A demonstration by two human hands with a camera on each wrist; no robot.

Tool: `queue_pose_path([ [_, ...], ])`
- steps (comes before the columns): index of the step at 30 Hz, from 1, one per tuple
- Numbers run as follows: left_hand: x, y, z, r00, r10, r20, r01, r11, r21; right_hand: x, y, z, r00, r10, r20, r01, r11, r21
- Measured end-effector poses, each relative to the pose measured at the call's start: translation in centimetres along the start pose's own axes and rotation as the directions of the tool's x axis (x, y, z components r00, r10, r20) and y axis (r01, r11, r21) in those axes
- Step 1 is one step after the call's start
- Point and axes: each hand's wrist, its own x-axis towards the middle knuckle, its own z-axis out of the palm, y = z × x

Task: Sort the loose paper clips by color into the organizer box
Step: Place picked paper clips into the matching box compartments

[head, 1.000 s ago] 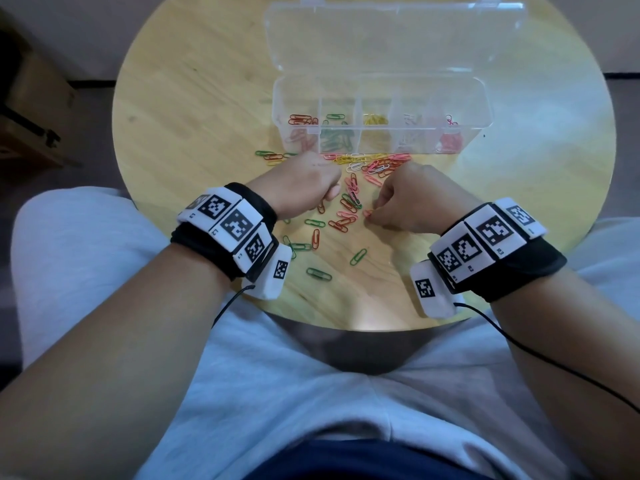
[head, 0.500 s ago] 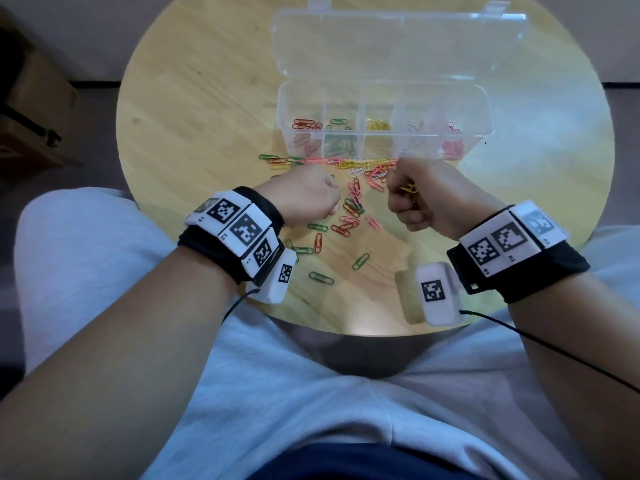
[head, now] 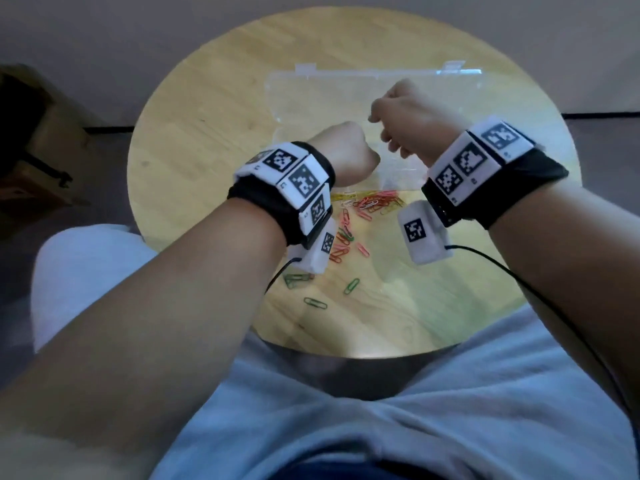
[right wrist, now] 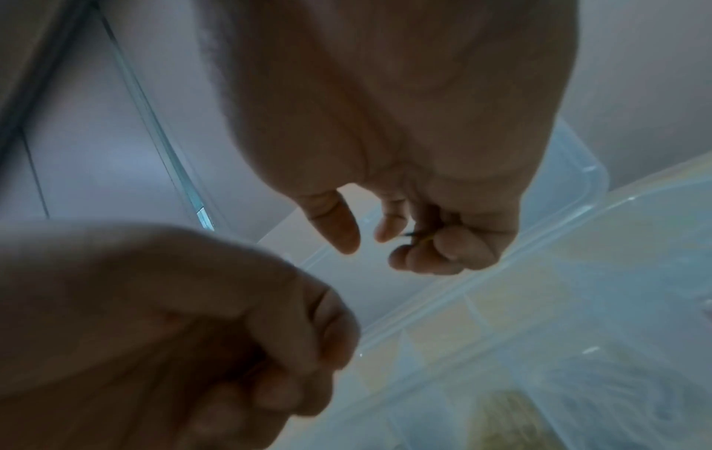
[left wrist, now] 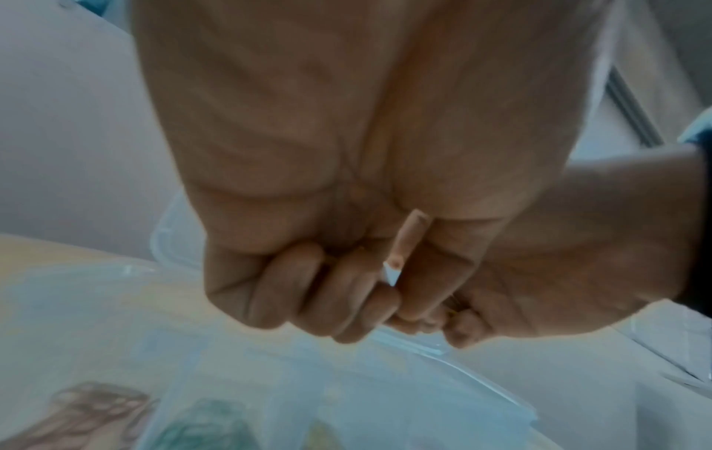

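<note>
A clear organizer box [head: 398,174] stands with its lid [head: 311,88] thrown back at the far side of the round wooden table [head: 207,133]. Its compartments [left wrist: 231,395] hold sorted clips. Loose paper clips [head: 374,202] in pink, orange, yellow and green lie in front of it. My left hand [head: 346,154] hovers over the box's left part as a tight fist [left wrist: 327,289], with a speck of orange inside. My right hand [head: 405,116] is higher, above the middle of the box. Its curled fingers pinch a thin yellowish clip [right wrist: 418,239], with thumb and forefinger loose.
Single green clips [head: 351,285] lie toward the table's near edge, another green clip [head: 315,303] beside them. A brown box [head: 34,161] stands on the floor to the left. My lap in grey cloth [head: 381,410] is under the near edge.
Both hands have risen from the clip pile and moved away from me to above the box. The right hand picked up a yellow clip on the way.
</note>
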Motion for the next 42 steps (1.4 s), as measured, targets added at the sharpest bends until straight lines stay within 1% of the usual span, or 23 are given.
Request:
queue_pose_path([
  [2, 0.6, 1.1, -0.2, 0.998, 0.024, -0.062, -0.022, 0.999, 0.037, 0.6, -0.6, 0.3, 1.0, -0.011, 0.016, 0.01, 0.999, 0.035],
  [4, 1.1, 1.7, -0.3, 0.992, 0.035, -0.12, -0.03, 0.999, 0.036, 0.9, -0.7, 0.4, 0.999, -0.008, 0.046, 0.005, 0.998, 0.063],
  [6, 1.2, 2.0, -0.5, 0.986, -0.01, -0.165, 0.005, 1.0, -0.029, 0.7, -0.3, 0.2, 0.998, -0.007, 0.062, 0.002, 0.996, 0.087],
  [7, 1.2, 2.0, -0.6, 0.982, -0.036, -0.187, 0.026, 0.998, -0.057, 0.6, 0.2, 0.0, 0.999, -0.018, 0.04, 0.014, 0.995, 0.1],
  [9, 1.3, 2.1, -0.8, 0.974, -0.065, -0.219, 0.049, 0.996, -0.079, 0.2, 1.2, -0.6, 0.998, -0.042, -0.046, 0.048, 0.989, 0.138],
  [11, 1.7, 2.2, -0.8, 0.975, -0.074, -0.208, 0.049, 0.992, -0.119, -0.5, 2.0, -1.1, 0.993, -0.044, -0.112, 0.069, 0.971, 0.23],
  [14, 2.2, 2.2, -0.7, 0.984, -0.093, -0.155, 0.058, 0.975, -0.214, -2.3, 3.1, -1.6, 0.987, -0.034, -0.155, 0.091, 0.924, 0.372],
  [17, 2.3, 2.0, -0.6, 0.988, -0.101, -0.115, 0.07, 0.967, -0.245, -3.9, 4.1, -2.1, 0.977, -0.033, -0.21, 0.125, 0.886, 0.447],
  [20, 1.3, 1.8, -1.0, 0.989, -0.062, -0.133, 0.026, 0.967, -0.254, -5.3, 5.3, -2.2, 0.979, -0.021, -0.201, 0.117, 0.871, 0.478],
  [23, -1.4, 1.6, -1.5, 0.992, -0.016, -0.128, -0.022, 0.958, -0.285, -6.4, 6.5, -1.5, 0.994, -0.04, -0.104, 0.08, 0.908, 0.411],
  [25, -3.4, 0.8, -1.1, 0.995, -0.001, -0.104, -0.027, 0.965, -0.261, -7.0, 7.1, -0.6, 0.999, -0.045, 0.016, 0.038, 0.952, 0.304],
  [26, -4.3, 0.2, -0.7, 0.997, 0.009, -0.082, -0.028, 0.971, -0.238, -7.3, 7.2, -0.1, 0.995, -0.047, 0.089, 0.026, 0.974, 0.224],
  [28, -5.7, -1.4, 0.4, 1.0, 0.003, -0.006, -0.004, 0.99, -0.141, -7.8, 7.3, 0.8, 0.97, -0.043, 0.238, 0.034, 0.998, 0.043],
  [30, -6.3, -3.4, 1.6, 0.997, -0.05, 0.066, 0.052, 0.998, -0.025, -8.2, 7.3, 1.7, 0.944, -0.029, 0.329, 0.068, 0.992, -0.107],
  [32, -6.6, -5.2, 2.6, 0.992, -0.109, 0.069, 0.107, 0.994, 0.037, -8.3, 7.2, 2.4, 0.938, -0.013, 0.346, 0.076, 0.982, -0.17],
  [35, -6.9, -6.9, 3.5, 0.986, -0.163, 0.023, 0.161, 0.985, 0.067, -8.3, 6.9, 3.3, 0.935, -0.014, 0.356, 0.081, 0.981, -0.176],
  [38, -6.9, -7.7, 3.8, 0.984, -0.179, 0.017, 0.177, 0.981, 0.077, -8.5, 6.3, 4.4, 0.935, -0.051, 0.351, 0.147, 0.957, -0.25],
  [40, -6.7, -7.9, 4.0, 0.982, -0.185, 0.039, 0.18, 0.979, 0.094, -8.7, 6.1, 5.0, 0.929, -0.066, 0.363, 0.187, 0.932, -0.311],
  [42, -6.7, -7.8, 4.4, 0.982, -0.179, 0.066, 0.171, 0.978, 0.117, -8.9, 6.0, 5.4, 0.923, -0.057, 0.379, 0.201, 0.915, -0.351],
])
